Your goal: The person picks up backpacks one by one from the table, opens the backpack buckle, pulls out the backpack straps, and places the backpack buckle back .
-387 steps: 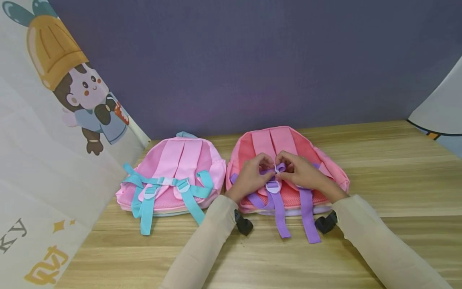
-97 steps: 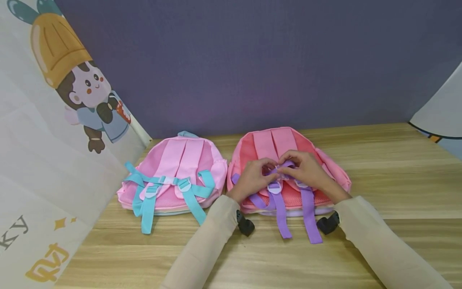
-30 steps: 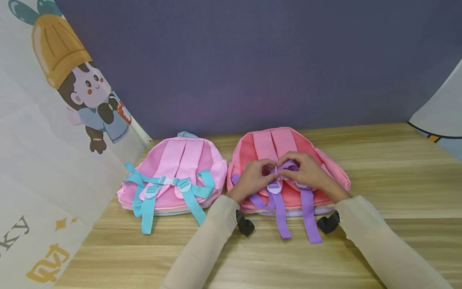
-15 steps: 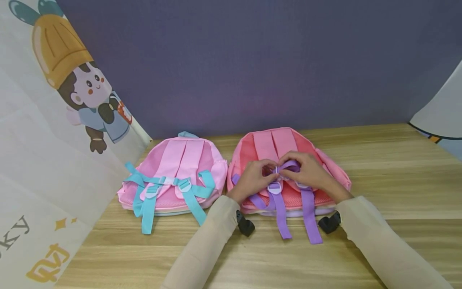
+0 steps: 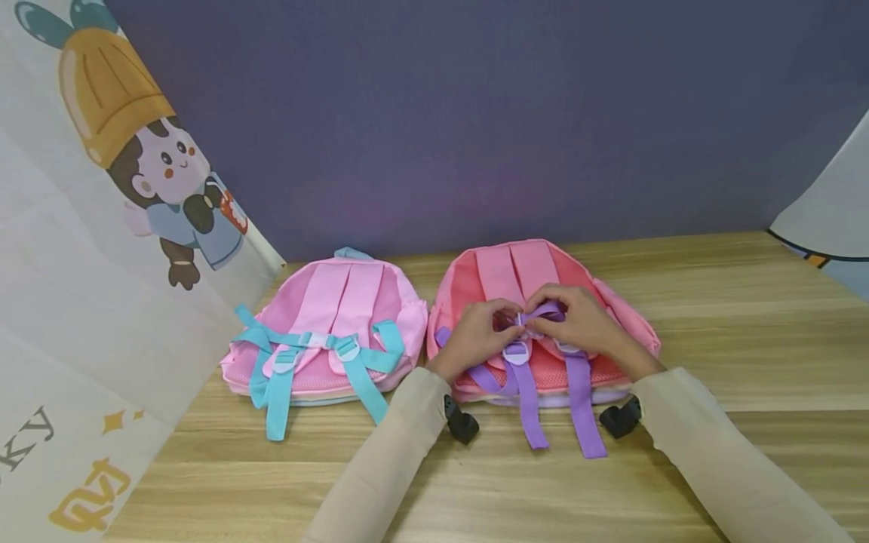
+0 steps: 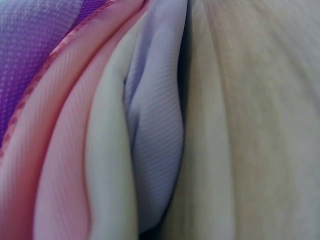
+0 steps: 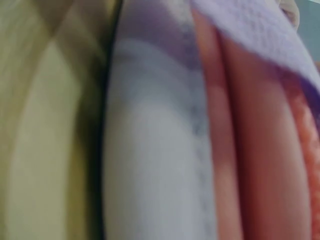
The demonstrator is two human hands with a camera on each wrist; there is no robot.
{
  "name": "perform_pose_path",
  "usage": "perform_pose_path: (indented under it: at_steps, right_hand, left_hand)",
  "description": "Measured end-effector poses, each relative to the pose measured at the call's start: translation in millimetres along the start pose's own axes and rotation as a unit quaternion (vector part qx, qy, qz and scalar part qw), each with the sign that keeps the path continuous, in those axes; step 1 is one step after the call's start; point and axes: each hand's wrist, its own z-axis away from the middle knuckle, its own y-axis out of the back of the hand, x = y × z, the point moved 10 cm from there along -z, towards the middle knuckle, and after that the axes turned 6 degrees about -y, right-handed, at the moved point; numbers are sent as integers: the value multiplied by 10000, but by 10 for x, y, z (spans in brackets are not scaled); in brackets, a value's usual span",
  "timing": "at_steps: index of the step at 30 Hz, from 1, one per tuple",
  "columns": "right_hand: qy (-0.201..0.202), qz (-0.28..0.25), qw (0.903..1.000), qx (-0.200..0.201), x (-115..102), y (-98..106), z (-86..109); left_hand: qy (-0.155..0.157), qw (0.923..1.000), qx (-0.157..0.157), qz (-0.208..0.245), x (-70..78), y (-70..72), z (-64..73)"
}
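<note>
In the head view a coral-pink backpack (image 5: 462, 286) lies back side up on the wooden table, its purple straps (image 5: 527, 407) hanging over the front edge. My left hand (image 5: 475, 338) pinches a small pale buckle (image 5: 521, 323) above the middle of the bag. Close against it, my right hand (image 5: 577, 323) pinches the purple webbing strap (image 5: 546, 309), which bends in a loop beside that buckle. Fingertips cover part of both. Only layered edges of this backpack (image 6: 65, 170) show in the left wrist view; its blurred side (image 7: 225, 150) fills much of the right wrist view.
A lighter pink backpack (image 5: 319, 302) with turquoise straps (image 5: 361, 388) lies directly to the left, its pale chest buckle (image 5: 314, 340) fastened. A dark panel (image 5: 475, 136) stands behind the table (image 5: 747, 317), and a printed white sheet (image 5: 68, 286) hangs at the left.
Over the longer span, the purple loop beside the buckle has widened toward the right hand. During the last second both hands stay nearly in place, with slight shifts in the strap.
</note>
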Motion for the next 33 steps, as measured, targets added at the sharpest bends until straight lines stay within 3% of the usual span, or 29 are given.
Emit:
perform_pose_path:
  at_steps: [9, 20, 33]
  right_hand:
    - [219, -24, 9997, 100, -26, 25, 14]
    - [-22, 348, 9994, 43, -2, 4, 6]
    - [-141, 208, 9996, 117, 9, 61, -19]
  left_hand:
    - [30, 10000, 1, -38, -5, -12, 1]
    - [125, 9999, -38, -85, -14, -22, -4]
    - [171, 9998, -13, -79, -9, -1, 1]
